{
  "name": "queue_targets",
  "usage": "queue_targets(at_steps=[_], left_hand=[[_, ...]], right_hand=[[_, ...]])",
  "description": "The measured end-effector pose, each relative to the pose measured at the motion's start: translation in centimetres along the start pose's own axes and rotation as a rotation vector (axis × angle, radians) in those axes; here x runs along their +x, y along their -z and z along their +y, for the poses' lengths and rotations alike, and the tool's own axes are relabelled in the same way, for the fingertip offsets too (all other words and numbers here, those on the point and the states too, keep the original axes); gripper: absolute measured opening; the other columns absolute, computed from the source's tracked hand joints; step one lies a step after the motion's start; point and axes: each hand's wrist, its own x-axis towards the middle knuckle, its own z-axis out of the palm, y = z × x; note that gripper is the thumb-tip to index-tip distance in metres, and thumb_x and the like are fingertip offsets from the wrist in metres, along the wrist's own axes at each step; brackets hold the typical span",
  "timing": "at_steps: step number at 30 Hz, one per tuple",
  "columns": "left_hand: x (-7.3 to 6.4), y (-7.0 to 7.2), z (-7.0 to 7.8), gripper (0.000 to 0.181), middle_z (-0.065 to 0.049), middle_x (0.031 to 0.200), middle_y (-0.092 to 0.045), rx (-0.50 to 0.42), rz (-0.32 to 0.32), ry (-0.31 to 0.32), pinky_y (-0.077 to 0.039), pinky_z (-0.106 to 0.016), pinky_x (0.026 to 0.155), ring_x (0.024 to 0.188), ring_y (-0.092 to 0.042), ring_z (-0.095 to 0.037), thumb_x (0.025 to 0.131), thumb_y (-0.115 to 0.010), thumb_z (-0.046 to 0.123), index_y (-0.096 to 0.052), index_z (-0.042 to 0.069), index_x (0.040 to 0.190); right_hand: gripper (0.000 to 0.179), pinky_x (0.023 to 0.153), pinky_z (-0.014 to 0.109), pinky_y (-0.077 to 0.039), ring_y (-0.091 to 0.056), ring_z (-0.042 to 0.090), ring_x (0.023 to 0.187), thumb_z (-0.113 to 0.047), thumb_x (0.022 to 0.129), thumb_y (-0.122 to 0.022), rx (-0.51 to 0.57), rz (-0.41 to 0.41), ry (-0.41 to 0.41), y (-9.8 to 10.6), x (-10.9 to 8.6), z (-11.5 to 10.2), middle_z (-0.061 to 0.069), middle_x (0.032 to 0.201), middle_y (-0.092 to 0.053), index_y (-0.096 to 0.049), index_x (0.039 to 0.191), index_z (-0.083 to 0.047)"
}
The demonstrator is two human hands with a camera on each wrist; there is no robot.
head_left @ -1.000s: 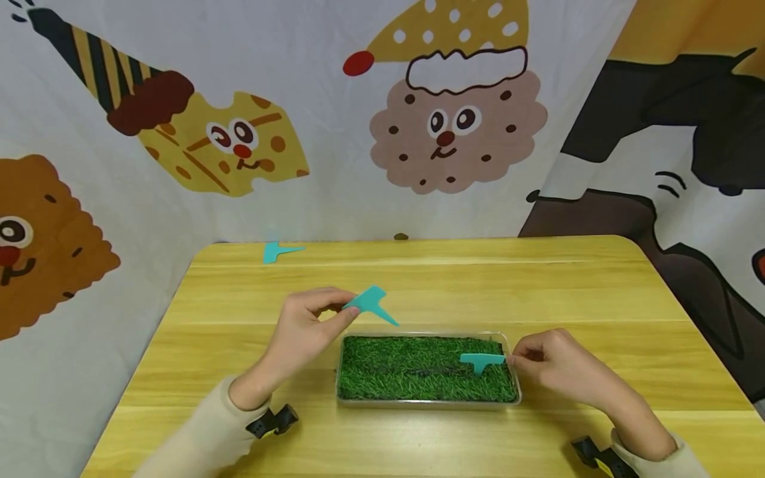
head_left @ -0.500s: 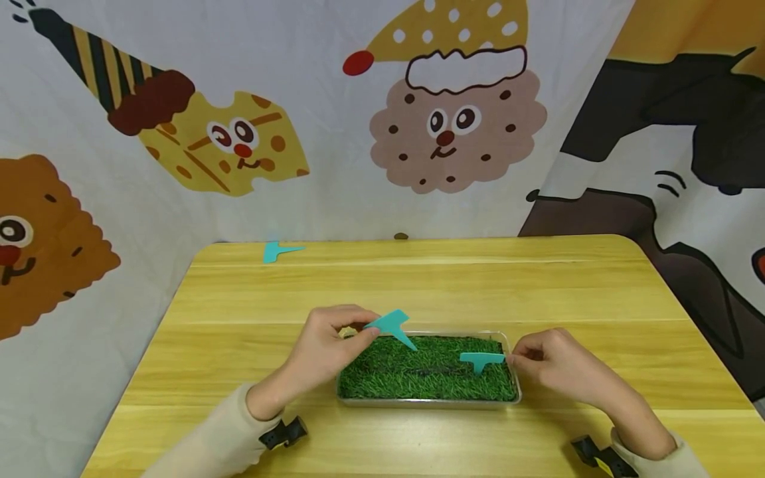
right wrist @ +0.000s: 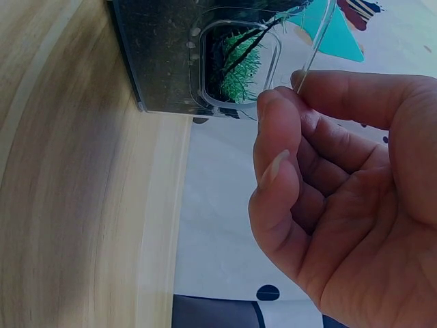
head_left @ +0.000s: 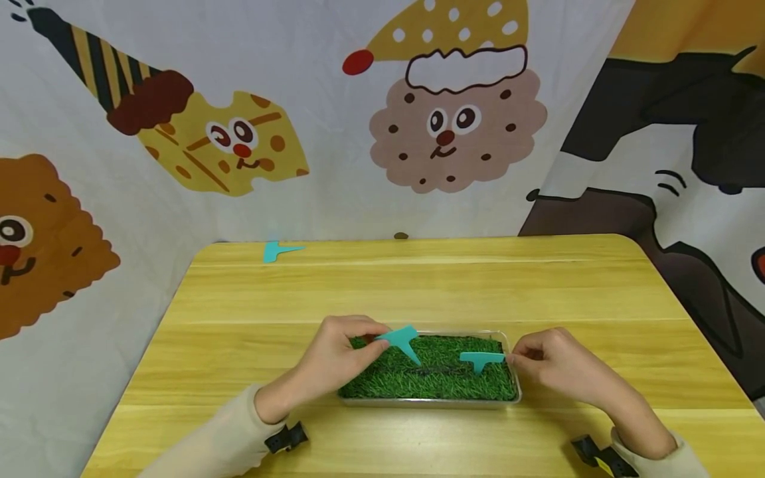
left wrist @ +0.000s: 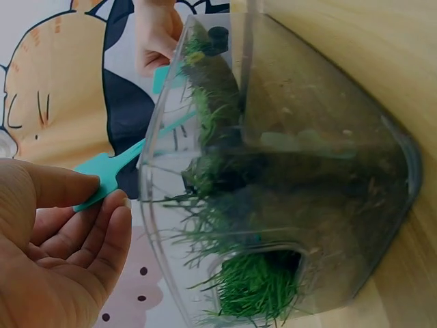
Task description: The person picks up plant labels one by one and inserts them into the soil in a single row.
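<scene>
My left hand point(head_left: 340, 352) pinches a teal T-shaped plant label point(head_left: 402, 340) by its wide head, between thumb and fingers. Its pointed stem slants down at the grass; in the left wrist view the tip reaches past the rim, and I cannot tell if it touches the soil. A second teal plant label point(head_left: 481, 359) stands upright in the grass point(head_left: 430, 385) near the right end. The grass fills a clear plastic box point(head_left: 427, 401). At that box's right end my right hand point(head_left: 562, 365) pinches the rim point(right wrist: 315, 51) between thumb and forefinger.
Another teal plant label point(head_left: 272, 251) lies flat near the back left edge of the wooden table point(head_left: 418, 285). A curtain point(head_left: 335, 133) with cartoon prints hangs behind it. Both wrists wear black straps.
My left hand has come right and toward me with its plant label, from behind the box to over the grass. My right hand has stayed at the rim.
</scene>
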Motion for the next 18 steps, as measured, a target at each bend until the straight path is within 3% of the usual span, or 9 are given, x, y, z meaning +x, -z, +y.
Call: queue_targets(at_steps=[18], left_hand=[[-0.18,-1.01,-0.31,0.020,-0.005,0.106,-0.078,0.064,-0.082,0.015,-0.060,-0.030,0.080,0.092,-0.071,-0.011,0.094,-0.074,-0.002,-0.080,0.003,0.113]], right_hand=[[0.019,0.048,0.023,-0.037,-0.040,0.000,0.052,-0.018,0.102,-0.070,-0.003,0.005,0.004,-0.04,-0.07,0.08,-0.015,0.062,-0.050,-0.075,0.084,-0.020]])
